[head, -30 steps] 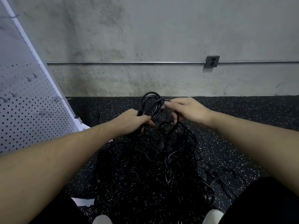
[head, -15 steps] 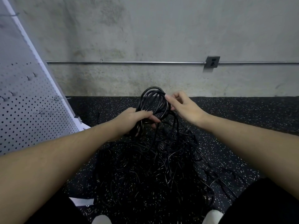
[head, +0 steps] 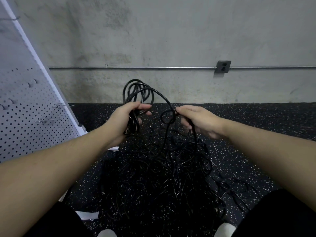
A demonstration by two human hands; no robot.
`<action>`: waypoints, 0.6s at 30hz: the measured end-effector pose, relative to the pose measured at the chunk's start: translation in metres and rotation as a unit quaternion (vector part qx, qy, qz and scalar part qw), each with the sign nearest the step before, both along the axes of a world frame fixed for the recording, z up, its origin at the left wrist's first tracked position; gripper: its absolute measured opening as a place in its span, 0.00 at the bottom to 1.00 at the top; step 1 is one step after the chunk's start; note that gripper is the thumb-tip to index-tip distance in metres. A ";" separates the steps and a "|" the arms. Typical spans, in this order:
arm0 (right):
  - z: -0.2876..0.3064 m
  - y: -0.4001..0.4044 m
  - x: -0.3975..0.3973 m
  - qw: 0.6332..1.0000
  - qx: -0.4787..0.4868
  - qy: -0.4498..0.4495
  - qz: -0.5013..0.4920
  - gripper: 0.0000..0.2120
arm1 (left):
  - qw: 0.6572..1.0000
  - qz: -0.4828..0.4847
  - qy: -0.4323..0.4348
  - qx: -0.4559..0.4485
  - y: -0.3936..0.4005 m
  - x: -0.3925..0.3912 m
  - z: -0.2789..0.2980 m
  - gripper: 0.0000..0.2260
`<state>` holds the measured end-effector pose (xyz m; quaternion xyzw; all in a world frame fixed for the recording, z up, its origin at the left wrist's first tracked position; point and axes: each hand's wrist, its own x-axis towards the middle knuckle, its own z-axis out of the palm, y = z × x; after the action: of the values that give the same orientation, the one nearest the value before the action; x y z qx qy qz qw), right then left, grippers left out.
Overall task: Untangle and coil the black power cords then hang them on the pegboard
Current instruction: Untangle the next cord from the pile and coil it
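While both arms reach forward, each hand grips cord.
Left hand (head: 125,117) clasps the coil (head: 136,93); right hand (head: 196,119) pinches a strand above the pile (head: 153,168) on the floor (head: 256,120).

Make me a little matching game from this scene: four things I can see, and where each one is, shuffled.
Things:
1. coiled cord
2. tangled cords
3. pegboard
4. wall outlet

Places:
A. on the concrete wall, right of centre
B. gripped in the left hand
C. standing at the left edge
D. heaped on the speckled floor

Pairs: 1-B, 2-D, 3-C, 4-A
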<state>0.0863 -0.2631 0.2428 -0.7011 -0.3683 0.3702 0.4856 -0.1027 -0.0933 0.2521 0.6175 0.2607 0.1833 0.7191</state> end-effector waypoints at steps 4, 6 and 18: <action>-0.003 0.006 0.010 0.981 0.031 0.137 -0.134 0.11 | 0.999 0.026 0.024 -0.021 0.002 0.000 -0.002 0.20; -0.002 0.008 0.012 0.969 0.024 0.164 -0.181 0.11 | 0.999 0.011 0.032 -0.027 0.000 -0.002 -0.003 0.19; -0.007 -0.014 0.007 0.962 -0.196 -0.187 0.033 0.16 | 0.993 0.049 -0.044 -0.102 0.000 0.006 0.001 0.17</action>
<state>0.0933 -0.2768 0.2354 -0.8271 -0.3953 0.3130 0.2484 -0.0969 -0.0936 0.2529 0.5186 0.2761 0.2177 0.7793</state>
